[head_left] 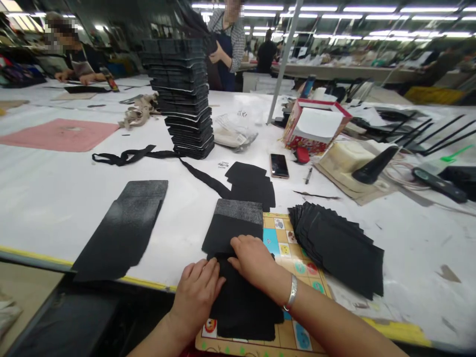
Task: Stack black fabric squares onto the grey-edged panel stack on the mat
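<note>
Black fabric panels (241, 310) lie under both hands, light and limp, best taken by their edges.
Left hand (195, 297) and right hand (253, 260) press flat and open on them, atop a printed game board (278, 233); a fanned pile (334, 248) sits at 3 o'clock, a tall stack (182, 99) at 12.

Bright fluorescent tube lights (368, 9) far ahead of the hands (197, 297) light the scene evenly, with soft shadows (the black fabric pieces (241, 307) under them lose detail), while the wide-angle view bends toward the edges.
</note>
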A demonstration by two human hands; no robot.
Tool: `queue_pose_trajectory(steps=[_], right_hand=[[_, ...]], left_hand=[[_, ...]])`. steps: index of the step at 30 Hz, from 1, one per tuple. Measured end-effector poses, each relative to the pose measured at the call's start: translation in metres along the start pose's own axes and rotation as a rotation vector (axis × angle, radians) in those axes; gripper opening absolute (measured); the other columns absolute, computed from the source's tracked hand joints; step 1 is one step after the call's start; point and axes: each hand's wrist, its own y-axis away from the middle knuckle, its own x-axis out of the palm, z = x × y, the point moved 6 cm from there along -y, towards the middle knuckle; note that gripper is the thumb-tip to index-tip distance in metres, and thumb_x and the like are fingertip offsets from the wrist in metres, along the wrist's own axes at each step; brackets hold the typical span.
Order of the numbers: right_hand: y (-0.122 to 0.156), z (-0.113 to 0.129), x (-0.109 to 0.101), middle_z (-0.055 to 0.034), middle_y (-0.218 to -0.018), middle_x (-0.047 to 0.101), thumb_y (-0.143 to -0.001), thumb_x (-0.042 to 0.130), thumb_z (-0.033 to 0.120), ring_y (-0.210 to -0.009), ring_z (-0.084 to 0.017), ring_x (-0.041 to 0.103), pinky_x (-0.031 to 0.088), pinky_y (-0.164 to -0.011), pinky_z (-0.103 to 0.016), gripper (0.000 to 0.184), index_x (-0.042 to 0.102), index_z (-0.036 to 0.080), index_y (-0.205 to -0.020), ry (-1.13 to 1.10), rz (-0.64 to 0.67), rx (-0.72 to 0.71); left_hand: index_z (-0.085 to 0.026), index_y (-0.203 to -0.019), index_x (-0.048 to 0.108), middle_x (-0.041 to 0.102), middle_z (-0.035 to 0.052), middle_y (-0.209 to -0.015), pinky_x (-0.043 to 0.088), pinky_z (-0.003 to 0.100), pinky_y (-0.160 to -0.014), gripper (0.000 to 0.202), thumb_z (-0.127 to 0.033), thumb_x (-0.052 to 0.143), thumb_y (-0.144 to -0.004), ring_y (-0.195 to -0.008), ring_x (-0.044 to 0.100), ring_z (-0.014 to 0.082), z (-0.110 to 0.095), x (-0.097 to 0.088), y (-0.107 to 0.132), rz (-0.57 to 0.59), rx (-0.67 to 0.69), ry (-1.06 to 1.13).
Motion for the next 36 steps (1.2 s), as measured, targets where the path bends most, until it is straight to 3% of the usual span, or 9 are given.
queue_pose_trajectory(steps=[8,12,16,20,25,29,33,36], right_hand=[[0.003,-0.003,-0.004,-0.0055,-0.088,0.057,-0.081,0.061,0.037,-0.084,-0.022,0.051,0.036,-0.069,-0.032,0.018,0.06,0.019,-0.081,-0.002,-0.056,-0.102],[0.008,-0.006,0.007,-0.0043,-0.086,0.057,-0.09,0.049,0.026,-0.078,-0.018,0.049,0.035,-0.068,-0.03,0.013,0.06,0.019,-0.09,-0.033,-0.077,-0.214],[0.019,-0.008,0.014,-0.0042,-0.088,0.057,-0.091,0.046,0.018,-0.076,-0.017,0.046,0.034,-0.066,-0.029,0.019,0.058,0.019,-0.106,-0.031,-0.159,-0.388],[0.027,-0.006,0.016,-0.0071,-0.092,0.058,-0.092,0.042,0.016,-0.078,-0.018,0.045,0.034,-0.066,-0.031,0.023,0.056,0.016,-0.111,0.028,-0.209,-0.514],[0.028,-0.002,0.015,-0.0082,-0.09,0.057,-0.092,0.039,0.016,-0.077,-0.018,0.044,0.033,-0.063,-0.032,0.025,0.055,0.014,-0.111,0.104,-0.168,-0.545],[0.028,0.001,0.014,-0.0081,-0.09,0.056,-0.091,0.041,0.015,-0.077,-0.019,0.044,0.032,-0.062,-0.031,0.025,0.054,0.013,-0.111,0.129,-0.128,-0.549],[0.027,0.001,0.014,-0.008,-0.089,0.055,-0.091,0.042,0.016,-0.077,-0.019,0.044,0.033,-0.062,-0.031,0.024,0.054,0.013,-0.111,0.131,-0.135,-0.532],[0.026,0.002,0.015,-0.0082,-0.09,0.056,-0.091,0.041,0.016,-0.077,-0.019,0.044,0.034,-0.062,-0.031,0.024,0.055,0.014,-0.11,0.13,-0.157,-0.528]], left_hand=[[-0.016,-0.102,0.064,0.067,0.005,-0.106,0.037,0.036,-0.081,0.026,-0.025,0.044,-0.089,-0.092,0.057,0.0217,0.001,0.003,-0.002,0.106,-0.008,-0.05],[-0.017,-0.103,0.063,0.067,0.0035,-0.107,0.037,0.036,-0.08,0.025,-0.026,0.046,-0.089,-0.092,0.057,0.0217,0.002,0.004,-0.002,0.141,-0.028,-0.062],[-0.018,-0.103,0.063,0.066,0.0033,-0.107,0.037,0.036,-0.08,0.023,-0.027,0.049,-0.087,-0.091,0.056,0.0212,0.003,0.004,-0.003,0.181,-0.046,-0.052],[-0.018,-0.103,0.063,0.066,0.0033,-0.107,0.038,0.035,-0.08,0.024,-0.028,0.048,-0.087,-0.091,0.055,0.0205,0.006,0.003,-0.002,0.175,-0.066,-0.025],[-0.013,-0.111,0.058,0.066,0.0072,-0.102,0.039,0.034,-0.08,0.031,-0.03,0.048,-0.087,-0.091,0.054,0.0199,0.003,0.003,-0.004,0.138,-0.081,0.006],[-0.017,-0.116,0.056,0.064,0.0071,-0.1,0.041,0.034,-0.074,0.038,-0.036,0.053,-0.084,-0.088,0.054,0.0208,0.003,0.009,-0.008,0.224,-0.121,-0.057],[-0.021,-0.109,0.061,0.061,0.0096,-0.106,0.042,0.036,-0.072,0.034,-0.04,0.057,-0.081,-0.092,0.054,0.0244,0.02,0.005,-0.004,0.265,-0.201,-0.168],[-0.018,-0.109,0.061,0.059,0.0124,-0.109,0.043,0.038,-0.075,0.034,-0.038,0.055,-0.082,-0.096,0.054,0.026,0.028,-0.003,-0.002,0.195,-0.215,-0.209]])
